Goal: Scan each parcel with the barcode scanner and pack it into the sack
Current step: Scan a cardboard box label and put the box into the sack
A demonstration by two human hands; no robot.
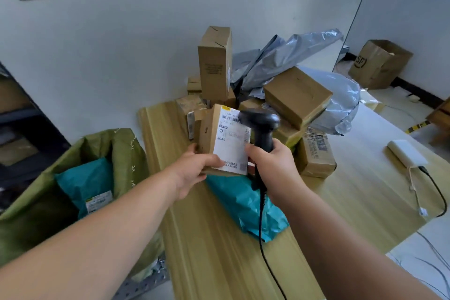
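My left hand (194,168) grips a small cardboard parcel (209,136) by its lower left corner and holds it upright above the table, its white shipping label facing me. My right hand (270,163) grips the handle of a black barcode scanner (261,122), whose head points at the label's top right. The scanner's black cable hangs down over a teal mailer bag (246,204) lying on the table. The green woven sack (121,153) stands open at the left of the table, with a labelled teal mailer (85,182) inside it.
A heap of cardboard boxes (297,95) and grey plastic mailers (341,100) fills the back of the wooden table (219,251), with a tall box (215,66) upright. A white power bank (406,153) with cables lies at the right. An open carton (379,63) sits on the floor.
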